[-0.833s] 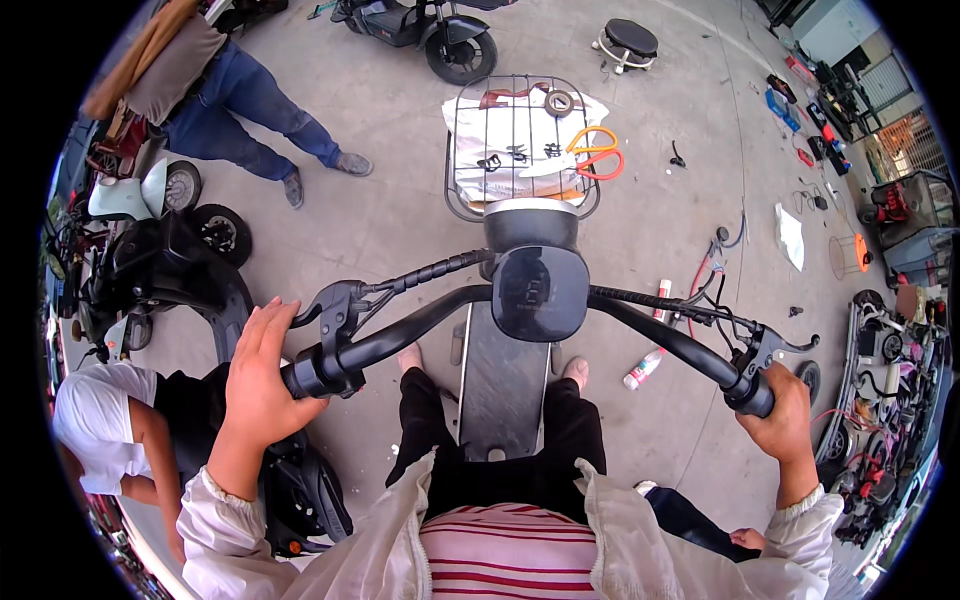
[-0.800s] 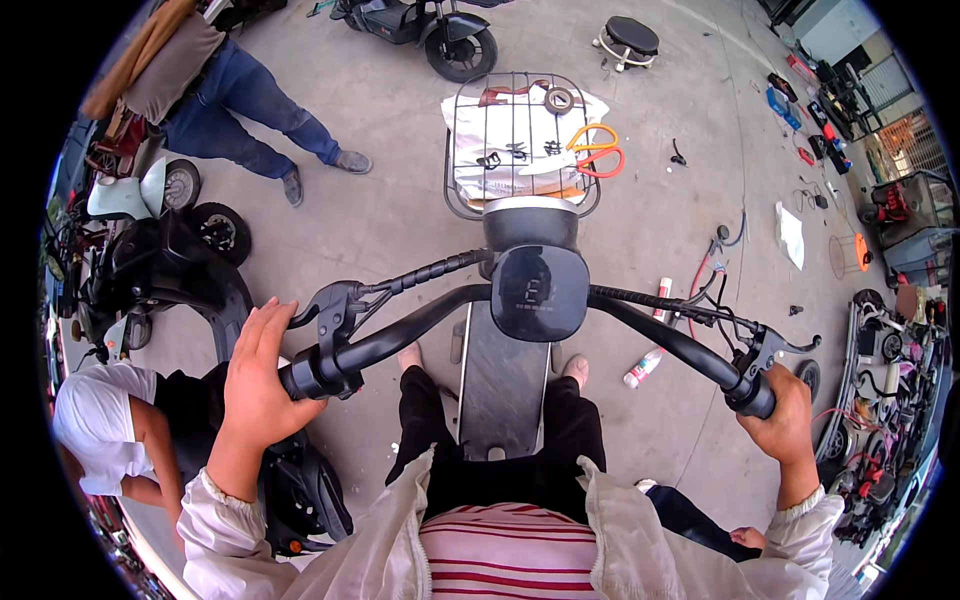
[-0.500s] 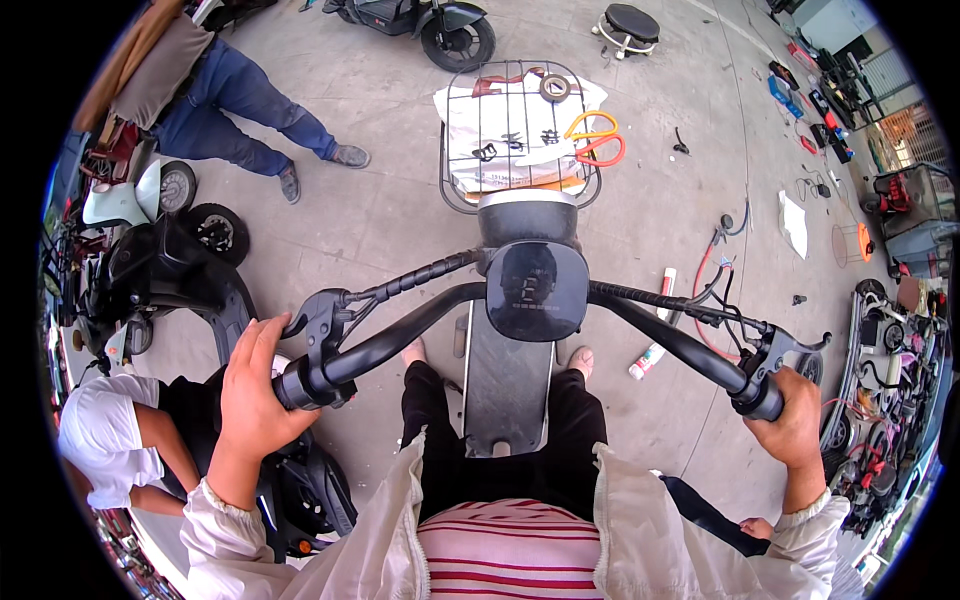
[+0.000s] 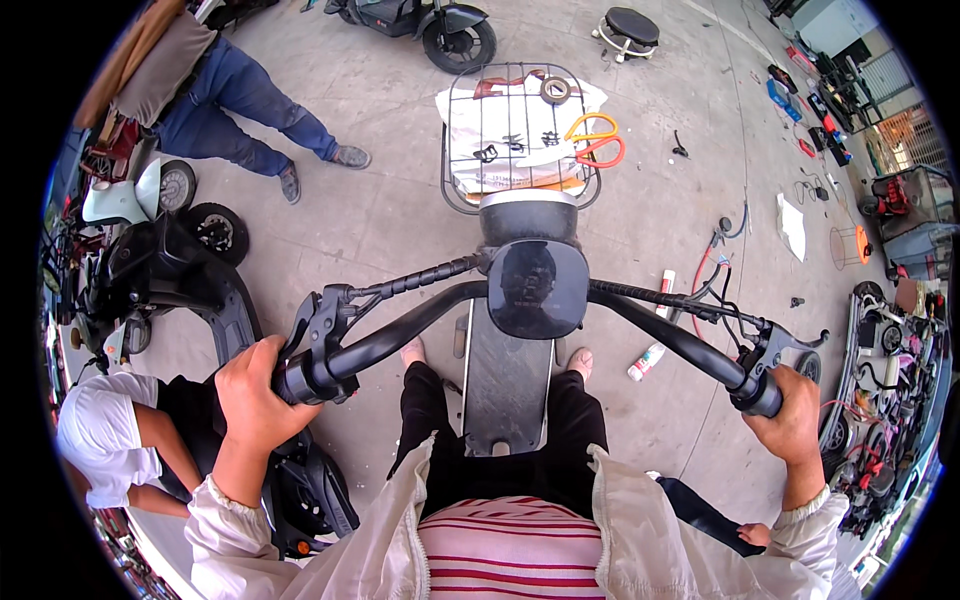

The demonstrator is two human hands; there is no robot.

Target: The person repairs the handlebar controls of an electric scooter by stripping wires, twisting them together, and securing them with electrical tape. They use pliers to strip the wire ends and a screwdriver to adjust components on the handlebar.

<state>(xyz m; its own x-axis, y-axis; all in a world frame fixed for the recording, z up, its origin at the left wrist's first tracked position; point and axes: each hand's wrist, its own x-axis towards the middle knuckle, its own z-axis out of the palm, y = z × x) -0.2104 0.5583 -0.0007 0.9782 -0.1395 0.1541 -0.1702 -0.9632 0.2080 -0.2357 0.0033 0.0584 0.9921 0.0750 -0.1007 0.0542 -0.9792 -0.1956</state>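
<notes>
Black handlebars (image 4: 420,325) of a small electric scooter stretch across the middle of the view. My left hand (image 4: 255,398) is closed round the left handlebar grip (image 4: 296,380), just behind a brake lever (image 4: 298,335). On the other side my right hand (image 4: 793,420) wraps the right handlebar grip (image 4: 760,397), below the right brake lever (image 4: 800,342). Between the bars sits a round, glossy dashboard (image 4: 538,290), dark now. In front, a wire basket (image 4: 446,150) carries a white bag (image 4: 480,125), orange-and-red-handled scissors (image 4: 597,140) and a tape roll (image 4: 555,90).
A footboard (image 4: 507,380) lies between my feet. Black scooters (image 4: 180,265) stand at left, near a crouching person in a white shirt (image 4: 105,430) and a standing person in blue trousers (image 4: 240,110). A spray can (image 4: 647,361), hoses and a wheeled stool (image 4: 630,30) are on the floor.
My left fingers, stretched out toward the brake lever before, have curled round the grip. The lit marks on the dashboard have gone dark. My right hand holds its place.
</notes>
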